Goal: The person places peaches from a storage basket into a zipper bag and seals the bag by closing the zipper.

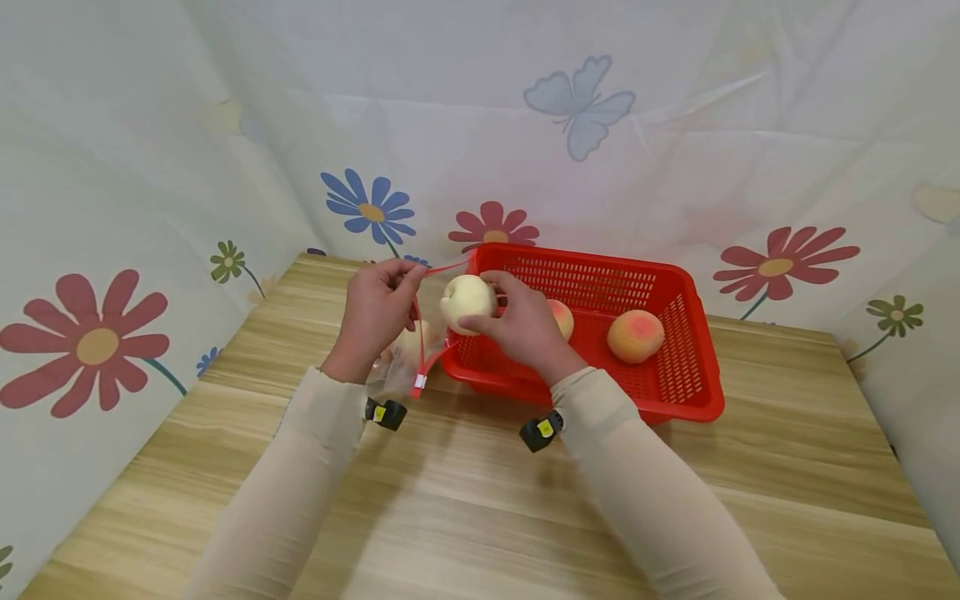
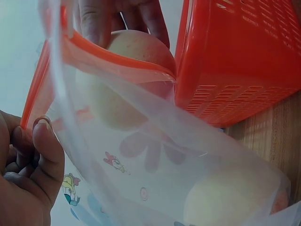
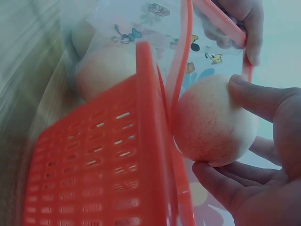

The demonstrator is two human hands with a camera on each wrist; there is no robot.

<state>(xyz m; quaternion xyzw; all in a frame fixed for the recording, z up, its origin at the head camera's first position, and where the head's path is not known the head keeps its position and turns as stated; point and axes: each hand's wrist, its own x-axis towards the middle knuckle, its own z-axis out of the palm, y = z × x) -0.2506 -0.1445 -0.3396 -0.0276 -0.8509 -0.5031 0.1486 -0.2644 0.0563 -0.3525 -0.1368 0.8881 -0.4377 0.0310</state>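
Peach (image 1: 468, 304), pale, one: sat at centre of the head view, at the mouth of a clear bag (image 1: 392, 377), gripped between thumb and fingers of the right hand (image 1: 528, 321). Left hand (image 1: 375, 308), left of centre: pinched the bag's red edge (white slider (image 1: 420, 382) below). Basket (image 1: 592, 280), red, perforated: stood right of centre, holding two blushed peaches (image 1: 635, 337). Desk (image 1: 450, 508), wood-grained: filled the lower frame.

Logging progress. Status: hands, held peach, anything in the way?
Left fingers pinch bag by red edge. Right fingers hold peach at bag opening. Basket rim alongside, may snag.
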